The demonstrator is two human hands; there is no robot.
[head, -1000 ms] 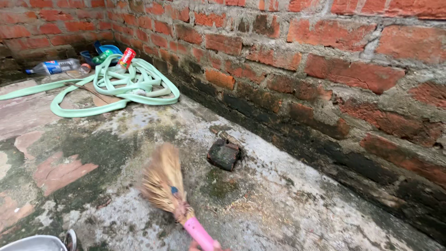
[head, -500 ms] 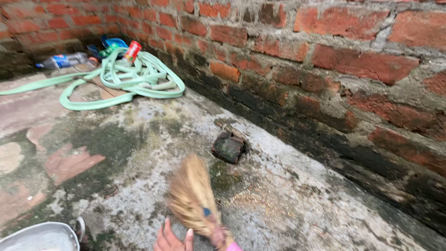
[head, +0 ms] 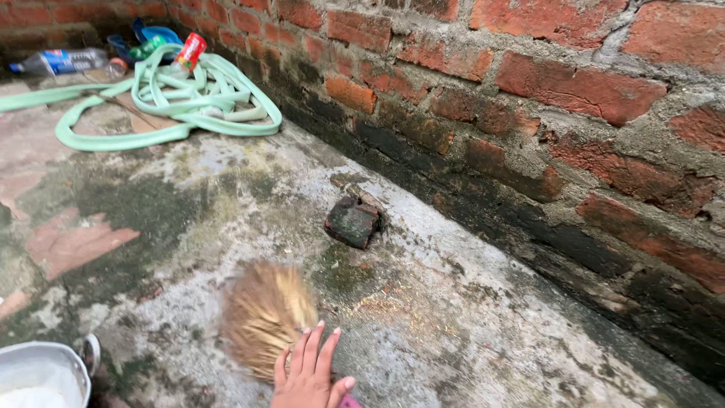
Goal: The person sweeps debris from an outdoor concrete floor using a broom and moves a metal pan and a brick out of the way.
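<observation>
My left hand lies flat at the bottom edge, fingers stretched out on the base of a straw broom. The blurred bristles fan out to the upper left over the wet, mossy concrete floor. A sliver of the broom's pink handle shows just right of my thumb. My right hand is out of the picture. A dark, broken brick piece lies on the floor a little beyond the bristles, near the wall.
A red brick wall runs along the right side. A coiled pale green hose lies at the far left corner with a plastic bottle, a red can and a blue container. A metal bowl holding white powder sits bottom left.
The broom head has swept left and nearer to me. My left hand, first out of view, has come up onto the base of the bristles. The view has shifted slightly.
</observation>
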